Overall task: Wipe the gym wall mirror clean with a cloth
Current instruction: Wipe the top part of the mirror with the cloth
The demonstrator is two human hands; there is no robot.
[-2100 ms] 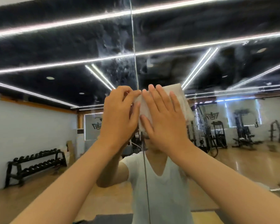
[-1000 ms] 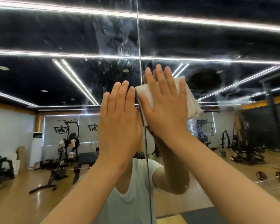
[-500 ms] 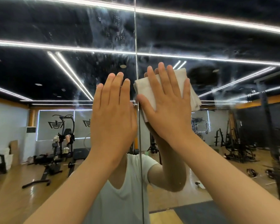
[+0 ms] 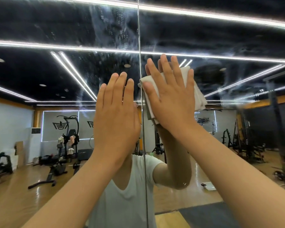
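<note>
The right grip (image 4: 169,102) is released, fingers straight and spread, pressing the folded cloth (image 4: 199,96) flat on the mirror (image 4: 237,30); cloth edges stick out beside its thumb and little finger. Just left, across the seam (image 4: 139,30), the left grip (image 4: 115,112) is flat too, holding nothing.

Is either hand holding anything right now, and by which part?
Nothing is gripped. The right hand presses the folded white cloth against the wall mirror, straight fingers across its middle; the left hand holds nothing.
</note>
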